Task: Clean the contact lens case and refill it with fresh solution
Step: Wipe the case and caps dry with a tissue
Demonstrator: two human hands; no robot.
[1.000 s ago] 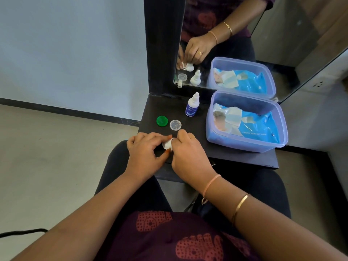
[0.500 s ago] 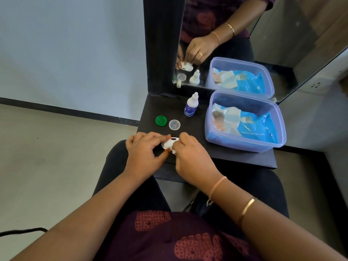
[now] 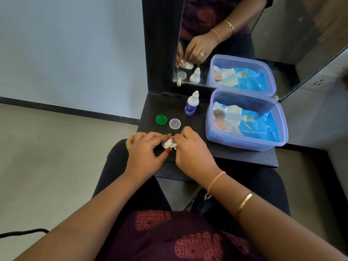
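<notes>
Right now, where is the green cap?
Head view: the green cap lies on the dark table's left side, beside the clear cap, beyond the left hand.

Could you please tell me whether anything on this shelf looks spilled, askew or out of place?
Nothing stands out. The solution bottle stands upright, no spill shows on the shelf, the green cap and clear cap lie flat side by side, and the left hand and right hand hold the lens case.

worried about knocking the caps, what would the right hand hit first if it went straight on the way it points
Probably the left hand's fingers, right behind the white lens case that the right hand grips; the clear cap lies beyond, depth unclear.
</notes>
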